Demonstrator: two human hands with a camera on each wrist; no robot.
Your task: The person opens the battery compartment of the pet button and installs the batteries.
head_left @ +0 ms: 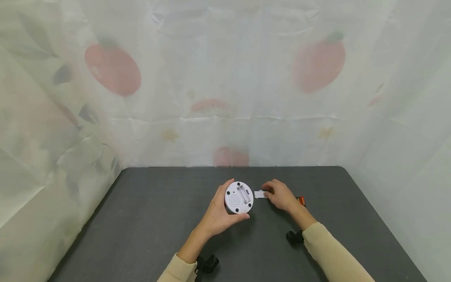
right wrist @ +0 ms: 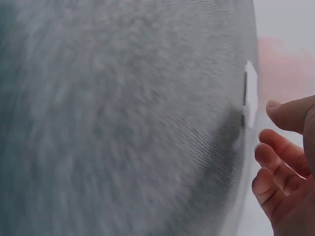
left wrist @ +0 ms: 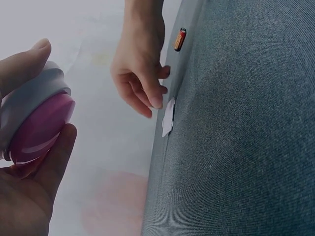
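We see the small white cover (head_left: 259, 194) lying flat on the dark table (head_left: 148, 219), just at the fingertips of the right hand (head_left: 280, 196), whose fingers are loosely bent and grasp nothing. Just left of the cover, the left hand (head_left: 218, 213) grips the round white device (head_left: 239, 197), its open battery slot facing up. A battery (head_left: 301, 201) lies beside the right wrist.

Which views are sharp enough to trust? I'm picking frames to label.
Head view: evenly lit and sharp on the round white device and small cover. Left wrist view: table weave crisp, left hand soft up close. Right wrist view: heavily blurred, cover just a pale patch.
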